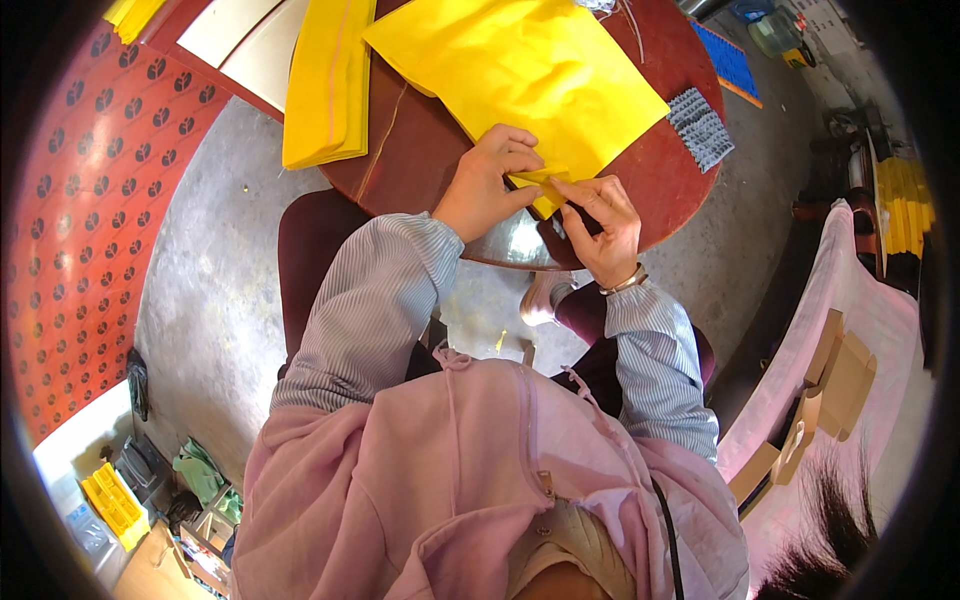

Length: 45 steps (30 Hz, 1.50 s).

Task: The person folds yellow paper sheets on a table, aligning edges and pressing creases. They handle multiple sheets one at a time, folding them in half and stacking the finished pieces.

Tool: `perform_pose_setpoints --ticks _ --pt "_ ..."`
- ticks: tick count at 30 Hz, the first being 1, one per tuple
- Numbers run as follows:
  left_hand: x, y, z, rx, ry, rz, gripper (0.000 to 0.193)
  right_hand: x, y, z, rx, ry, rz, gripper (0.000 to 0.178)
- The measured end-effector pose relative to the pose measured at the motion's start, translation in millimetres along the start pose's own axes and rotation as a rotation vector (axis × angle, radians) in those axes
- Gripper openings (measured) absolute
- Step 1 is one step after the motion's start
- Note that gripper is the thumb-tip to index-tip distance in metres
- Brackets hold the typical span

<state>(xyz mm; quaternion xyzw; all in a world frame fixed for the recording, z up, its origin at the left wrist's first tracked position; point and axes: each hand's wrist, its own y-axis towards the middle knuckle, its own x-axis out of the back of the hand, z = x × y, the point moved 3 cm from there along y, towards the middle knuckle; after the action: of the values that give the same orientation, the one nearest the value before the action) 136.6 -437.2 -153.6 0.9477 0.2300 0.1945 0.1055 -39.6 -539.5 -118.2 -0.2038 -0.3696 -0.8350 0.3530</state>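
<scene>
Over the near edge of the round table (412, 150), the left hand (490, 175) and right hand (602, 228) both pinch the small folded corner of the yellow sheet (545, 85), whose wide remainder lies across the table, apparently not yet folded.

No word or number can be read clearly; the red surface (108, 215) at the left carries repeated dark emblems in rows.

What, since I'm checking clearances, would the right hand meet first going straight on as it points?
The right hand would meet the yellow fold first, then probably the left hand; depth is unclear.
</scene>
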Motion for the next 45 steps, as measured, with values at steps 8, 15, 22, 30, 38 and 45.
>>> perform_pose_setpoints --ticks 8,15,22,30,38,45 --pt "-3 0 -3 -0.021 0.061 -0.062 0.023 114 44 -160 -0.174 -0.488 -0.356 0.029" --pt "-2 0 -6 0.015 0.042 -0.027 0.020 160 48 -286 -0.482 -0.722 -0.204 0.032" --pt "-1 1 -5 -0.033 0.063 -0.032 0.019 140 47 -182 -0.191 -0.756 -0.388 0.024" --pt "-1 2 3 0.028 -0.010 -0.029 0.017 10 -3 -1 0.087 -0.014 0.082 0.028" --pt "-2 2 8 -0.044 -0.004 -0.057 0.016 8 8 1 0.178 -0.069 0.154 0.022" --pt "-2 2 10 -0.016 -0.024 -0.030 0.017 3 5 -3 0.043 0.037 0.127 0.015"
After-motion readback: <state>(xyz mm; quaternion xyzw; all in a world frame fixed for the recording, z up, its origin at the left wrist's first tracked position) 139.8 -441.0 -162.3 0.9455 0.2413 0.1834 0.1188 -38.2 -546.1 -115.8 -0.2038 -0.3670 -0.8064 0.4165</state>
